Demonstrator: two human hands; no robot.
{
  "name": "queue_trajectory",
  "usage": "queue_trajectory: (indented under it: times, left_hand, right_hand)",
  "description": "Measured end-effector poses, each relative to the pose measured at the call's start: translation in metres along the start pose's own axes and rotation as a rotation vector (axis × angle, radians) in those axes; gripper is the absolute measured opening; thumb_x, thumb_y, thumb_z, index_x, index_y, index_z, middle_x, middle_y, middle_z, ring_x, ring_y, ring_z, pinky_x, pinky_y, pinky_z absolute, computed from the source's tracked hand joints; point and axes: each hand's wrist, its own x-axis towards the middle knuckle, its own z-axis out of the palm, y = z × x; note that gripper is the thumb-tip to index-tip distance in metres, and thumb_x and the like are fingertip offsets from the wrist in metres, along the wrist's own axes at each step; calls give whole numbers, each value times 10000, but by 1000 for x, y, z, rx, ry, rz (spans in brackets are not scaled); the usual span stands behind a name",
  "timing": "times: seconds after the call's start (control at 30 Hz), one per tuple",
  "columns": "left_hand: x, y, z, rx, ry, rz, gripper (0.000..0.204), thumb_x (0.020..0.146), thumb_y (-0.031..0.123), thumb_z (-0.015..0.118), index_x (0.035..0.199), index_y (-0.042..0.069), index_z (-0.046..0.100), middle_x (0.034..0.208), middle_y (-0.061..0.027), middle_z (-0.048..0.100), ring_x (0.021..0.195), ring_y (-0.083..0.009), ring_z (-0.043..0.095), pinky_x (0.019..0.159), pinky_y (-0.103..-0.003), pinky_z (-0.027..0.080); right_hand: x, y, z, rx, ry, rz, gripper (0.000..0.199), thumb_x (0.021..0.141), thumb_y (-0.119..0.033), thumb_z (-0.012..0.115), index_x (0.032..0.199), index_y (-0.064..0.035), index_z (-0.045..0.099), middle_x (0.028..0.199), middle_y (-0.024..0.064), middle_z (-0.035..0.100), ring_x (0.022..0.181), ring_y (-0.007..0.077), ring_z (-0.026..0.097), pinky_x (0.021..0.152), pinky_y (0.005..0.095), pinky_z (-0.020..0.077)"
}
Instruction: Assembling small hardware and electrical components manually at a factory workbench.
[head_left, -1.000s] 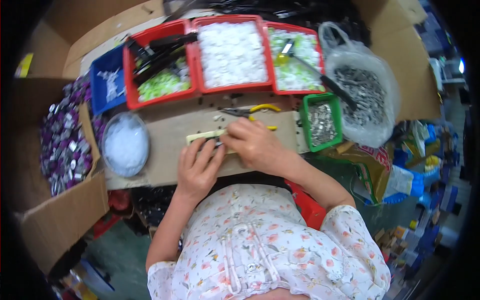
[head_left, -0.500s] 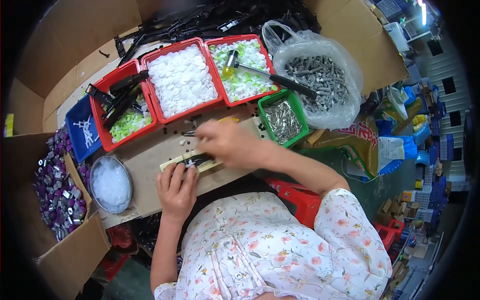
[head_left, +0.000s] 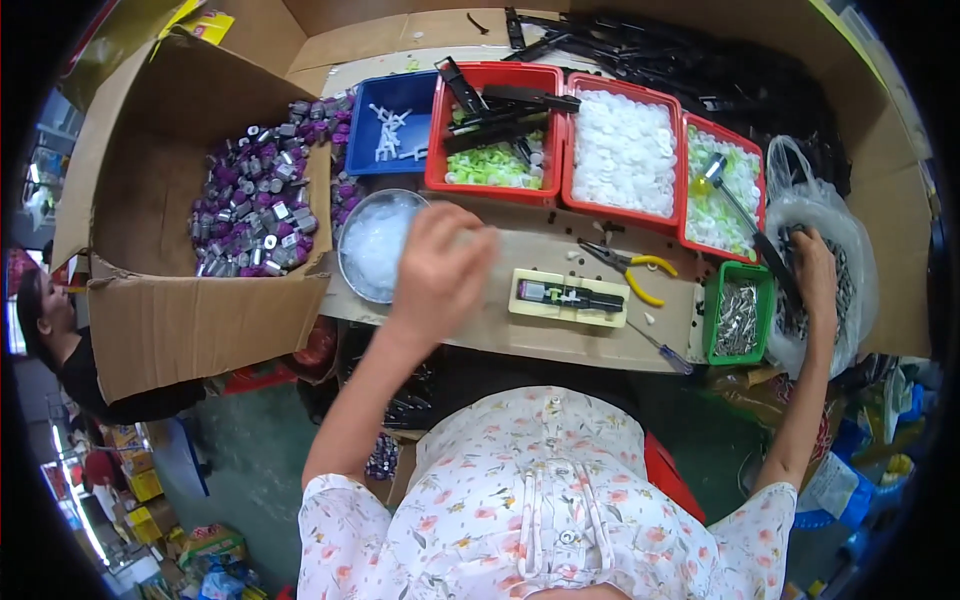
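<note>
Right hand [head_left: 815, 262] reaches into the plastic bag [head_left: 850, 250], grip hidden; left hand [head_left: 440, 265] hovers loosely curled, empty, by the bowl [head_left: 375, 245].

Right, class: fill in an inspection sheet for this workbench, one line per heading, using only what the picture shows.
Surface: cardboard-covered bench, mostly covered.
Job's things: black part on a yellow jig; round metal bowl of clear bits; plastic bag of dark metal parts.
Clutter: red trays of white and green caps, blue tray, green tub of screws, yellow-handled pliers, cardboard box of purple parts.
Hands: left hand blurred above the bench near the bowl; right hand in the bag.
Cables: nothing seen.
Surroundings: another person at far left; boxes on the floor.
</note>
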Motion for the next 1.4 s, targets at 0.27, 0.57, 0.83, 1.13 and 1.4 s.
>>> queue_trajectory:
  times: [0.27, 0.57, 0.83, 1.13, 1.4]
  left_hand:
    - [49, -118, -40, 387, -64, -257, 135, 749, 45, 737, 879, 10, 740, 886, -163, 672, 904, -336, 590, 835, -417, 481]
    - [90, -144, -3, 289, -445, -322, 263, 687, 7, 750, 948, 37, 760, 884, -210, 691, 934, -378, 640, 870, -428, 508]
    - [91, -135, -21, 217, -321, -356, 287, 723, 97, 699, 991, 1, 737, 812, -216, 689, 755, -335, 691, 737, -389, 549]
    - [26, -66, -76, 22, -47, -469, 150, 775, 42, 692, 898, -40, 715, 792, -134, 685, 671, -205, 672, 640, -312, 525]
    - [-20, -57, -77, 18, -96, -452, 170, 752, 44, 744, 899, -37, 718, 822, -127, 698, 668, -177, 656, 595, -288, 496]
  right_hand:
    - [11, 4, -5, 190, 17, 14, 167, 812, 64, 596, 969, 24, 636, 931, 152, 601, 749, 304, 600, 698, 368, 472]
    - [0, -1, -20, 267, 75, 52, 173, 832, 34, 645, 1005, 28, 644, 919, 97, 631, 686, 168, 571, 655, 297, 469]
    - [-9, -7, -29, 323, 208, 30, 182, 853, 29, 661, 1034, 24, 658, 987, 95, 654, 751, 166, 613, 693, 286, 490]
    - [-18, -63, -38, 615, 358, 82, 190, 878, 53, 652, 1064, 23, 682, 1024, 33, 629, 851, 75, 567, 740, 208, 449]
    - [-8, -99, -42, 658, 336, 35, 183, 875, 53, 662, 1052, 16, 692, 1038, 23, 625, 858, 69, 568, 737, 200, 450]
